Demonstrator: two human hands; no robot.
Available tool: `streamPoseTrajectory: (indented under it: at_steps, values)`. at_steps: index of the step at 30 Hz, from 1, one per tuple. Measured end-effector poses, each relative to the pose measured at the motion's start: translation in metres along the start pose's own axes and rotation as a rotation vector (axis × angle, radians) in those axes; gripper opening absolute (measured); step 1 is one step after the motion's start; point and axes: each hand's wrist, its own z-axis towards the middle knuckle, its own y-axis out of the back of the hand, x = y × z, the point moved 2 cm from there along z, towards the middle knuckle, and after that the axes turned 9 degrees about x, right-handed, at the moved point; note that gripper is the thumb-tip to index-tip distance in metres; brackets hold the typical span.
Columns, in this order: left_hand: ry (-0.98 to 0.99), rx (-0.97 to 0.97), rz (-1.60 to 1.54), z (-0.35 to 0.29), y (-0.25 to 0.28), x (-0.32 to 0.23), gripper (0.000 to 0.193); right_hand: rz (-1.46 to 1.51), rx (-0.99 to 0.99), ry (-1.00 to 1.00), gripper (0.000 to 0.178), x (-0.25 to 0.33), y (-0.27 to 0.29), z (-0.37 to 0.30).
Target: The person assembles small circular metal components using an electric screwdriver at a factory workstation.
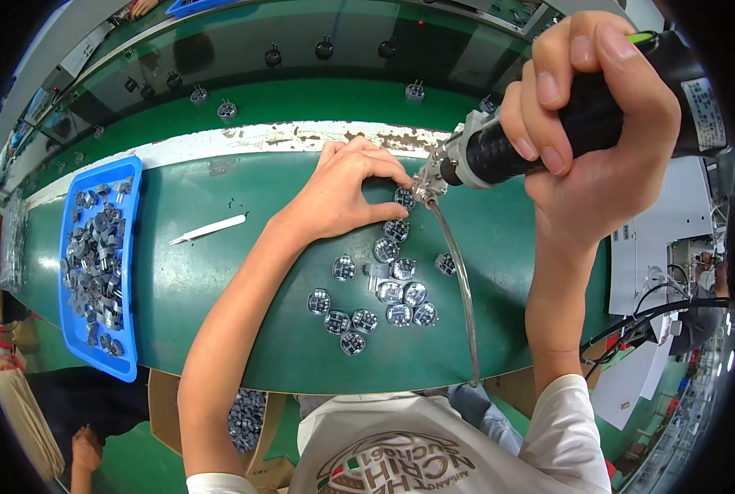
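My right hand (pixel 590 107) is wrapped round the black body of a powered screwdriver (pixel 499 152), held tilted. Its silver metal nose (pixel 433 177) comes down at a small round electronic part (pixel 404 198), and a clear feed hose (pixel 460 280) trails from the nose toward the table's near edge. On that same part, the thumb and forefinger of my left hand (pixel 347 189) close from the left. Several similar round parts (pixel 390 291) with component-covered faces lie loosely grouped below my hands, with a grey plastic piece (pixel 376 272) among them.
At the left stands a blue tray (pixel 137 272) full of grey parts. White tweezers (pixel 211 230) lie on the green table (pixel 195 329). Beyond a worn white rail (pixel 244 138), a green conveyor (pixel 302 103) carries spaced round parts. A cardboard box (pixel 166 412) sits below; another person's hand (pixel 86 449) shows lower left.
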Motion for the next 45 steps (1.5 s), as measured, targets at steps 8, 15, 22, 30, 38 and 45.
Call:
streamPoseTrajectory:
  at_steps: [8, 15, 22, 30, 38, 45]
  values:
    - [0.046, 0.008, -0.004, -0.001, -0.001, -0.001, 0.043, -0.043, -0.106, -0.124, 0.025, -0.009, -0.015, 0.001]
    - [0.016, -0.017, -0.002, -0.001, -0.003, 0.002, 0.044, -0.089, -0.217, -0.217, 0.024, -0.015, -0.023, 0.007]
    - [0.002, -0.054, 0.006, -0.001, -0.005, 0.004, 0.041, -0.131, -0.328, -0.311, 0.024, -0.016, -0.032, 0.011]
    - [-0.063, -0.118, 0.002, 0.001, -0.013, 0.015, 0.038, -0.094, -0.495, -0.380, 0.021, -0.023, -0.044, 0.018]
    - [-0.059, -0.147, -0.017, 0.006, -0.007, 0.007, 0.042, 0.131, 0.050, -0.092, 0.025, 0.015, 0.018, 0.011]
    - [-0.064, -0.128, 0.006, 0.004, -0.003, 0.006, 0.049, 0.102, 0.022, -0.105, 0.029, 0.000, 0.012, -0.002]
